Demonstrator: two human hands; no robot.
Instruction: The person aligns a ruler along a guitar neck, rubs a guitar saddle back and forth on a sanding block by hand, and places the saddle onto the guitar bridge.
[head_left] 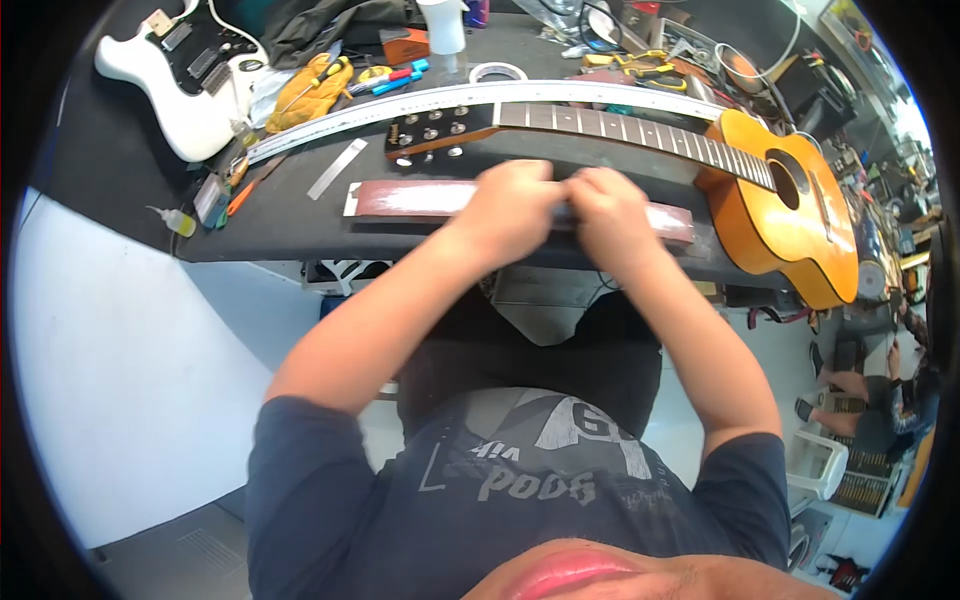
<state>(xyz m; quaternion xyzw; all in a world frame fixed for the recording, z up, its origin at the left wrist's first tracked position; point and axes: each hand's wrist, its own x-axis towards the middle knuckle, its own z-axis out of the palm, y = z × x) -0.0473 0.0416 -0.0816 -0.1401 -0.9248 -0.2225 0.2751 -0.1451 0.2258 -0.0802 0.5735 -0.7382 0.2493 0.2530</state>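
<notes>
A long bar topped with a reddish-brown, sandpaper-like strip [410, 198] lies lengthwise along the near side of the dark bench. White dust marks its upper face. Over its middle, my left hand [512, 212] is closed, fingers bent. My right hand [612, 220] is closed beside it, and the fingertips of the two meet or nearly meet. Whatever is pinched there is hidden by the fingers and slightly blurred. Just behind the bar, an acoustic guitar [740, 235] lies face up, its dark headstock to the left and its orange body at the right.
A long white ruler [400, 104] curves behind the guitar neck. At left are a white electric guitar [160, 95], a small steel ruler [338, 169], a yellow glove [312, 92] and a dropper bottle [178, 222]. Pliers [655, 78] and tape [498, 72] lie farther back. Another person sits far right.
</notes>
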